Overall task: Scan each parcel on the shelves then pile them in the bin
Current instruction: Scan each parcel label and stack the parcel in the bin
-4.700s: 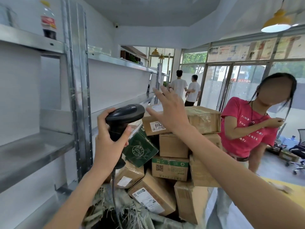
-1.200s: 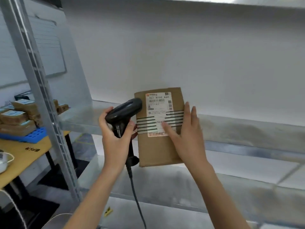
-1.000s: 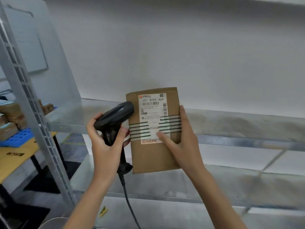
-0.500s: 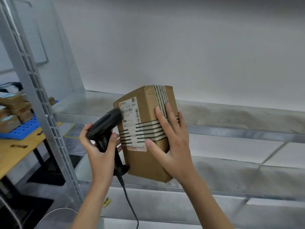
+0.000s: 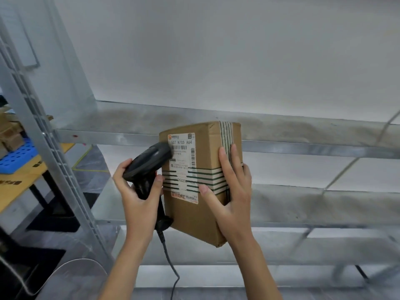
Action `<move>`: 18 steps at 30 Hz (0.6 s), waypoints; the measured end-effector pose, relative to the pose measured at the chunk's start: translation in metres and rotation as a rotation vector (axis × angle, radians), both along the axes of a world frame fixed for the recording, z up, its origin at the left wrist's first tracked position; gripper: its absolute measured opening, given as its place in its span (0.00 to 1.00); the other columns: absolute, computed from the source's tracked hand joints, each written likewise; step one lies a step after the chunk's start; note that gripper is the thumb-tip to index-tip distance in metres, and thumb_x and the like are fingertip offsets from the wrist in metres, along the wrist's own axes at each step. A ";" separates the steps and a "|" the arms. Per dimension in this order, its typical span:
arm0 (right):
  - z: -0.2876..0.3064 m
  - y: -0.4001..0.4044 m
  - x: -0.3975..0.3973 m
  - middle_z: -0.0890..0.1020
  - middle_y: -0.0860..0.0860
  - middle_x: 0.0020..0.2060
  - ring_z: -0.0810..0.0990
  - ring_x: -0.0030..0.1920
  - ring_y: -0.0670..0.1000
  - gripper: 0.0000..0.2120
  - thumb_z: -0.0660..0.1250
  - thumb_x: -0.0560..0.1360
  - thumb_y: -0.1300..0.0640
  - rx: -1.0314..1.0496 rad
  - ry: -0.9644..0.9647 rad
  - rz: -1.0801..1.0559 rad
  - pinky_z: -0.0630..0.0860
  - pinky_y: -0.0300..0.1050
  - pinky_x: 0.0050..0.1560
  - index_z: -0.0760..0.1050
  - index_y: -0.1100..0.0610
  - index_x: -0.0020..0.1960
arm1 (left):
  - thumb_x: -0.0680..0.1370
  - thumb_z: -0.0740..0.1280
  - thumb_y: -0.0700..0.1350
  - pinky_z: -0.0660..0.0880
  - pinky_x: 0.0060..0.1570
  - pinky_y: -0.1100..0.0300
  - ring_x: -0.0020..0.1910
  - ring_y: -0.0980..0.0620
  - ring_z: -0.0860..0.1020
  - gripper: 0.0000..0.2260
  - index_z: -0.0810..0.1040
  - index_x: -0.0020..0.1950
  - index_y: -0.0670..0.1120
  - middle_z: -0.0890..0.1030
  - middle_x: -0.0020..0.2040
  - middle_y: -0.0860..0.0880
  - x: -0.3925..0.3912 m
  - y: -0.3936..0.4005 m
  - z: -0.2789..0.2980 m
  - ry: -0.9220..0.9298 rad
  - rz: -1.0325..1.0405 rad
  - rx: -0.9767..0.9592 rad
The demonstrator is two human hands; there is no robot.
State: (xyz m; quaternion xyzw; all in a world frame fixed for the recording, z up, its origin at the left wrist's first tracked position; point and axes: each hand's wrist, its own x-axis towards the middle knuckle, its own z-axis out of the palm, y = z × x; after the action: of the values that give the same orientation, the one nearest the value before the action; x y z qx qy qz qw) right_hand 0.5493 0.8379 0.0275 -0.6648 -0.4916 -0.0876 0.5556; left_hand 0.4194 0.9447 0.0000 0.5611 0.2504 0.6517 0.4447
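A brown cardboard parcel with a white shipping label and green-striped tape stands upright in front of the metal shelves. My right hand grips its right edge, thumb on the label face and fingers round the side. My left hand holds a black corded barcode scanner by the handle. The scanner's head points at the label's upper left, very close to it or touching. The bin is out of view.
A grey slotted upright of the shelving stands at the left. Beyond it is a yellow table with a blue tray and small boxes. The scanner cable hangs down between my forearms.
Since 4.7 s ago I turned from the piled bin to the shelves and took this parcel. In the last half second the parcel turned its label more towards me and the scanner head closed on it.
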 end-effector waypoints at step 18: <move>-0.119 -0.105 0.005 0.56 0.35 0.79 0.60 0.75 0.51 0.34 0.65 0.72 0.40 -0.133 0.225 -0.309 0.58 0.56 0.77 0.57 0.34 0.76 | 0.78 0.73 0.39 0.76 0.53 0.70 0.56 0.62 0.82 0.32 0.66 0.63 0.74 0.77 0.61 0.70 -0.016 -0.075 -0.096 0.291 -0.267 -0.163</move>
State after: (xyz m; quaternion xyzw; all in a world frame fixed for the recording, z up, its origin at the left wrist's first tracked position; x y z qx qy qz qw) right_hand 0.5539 0.7325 -0.0918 -0.7732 -0.3229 -0.0644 0.5420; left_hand 0.4035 0.8697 -0.0960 0.6395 0.2874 0.4768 0.5302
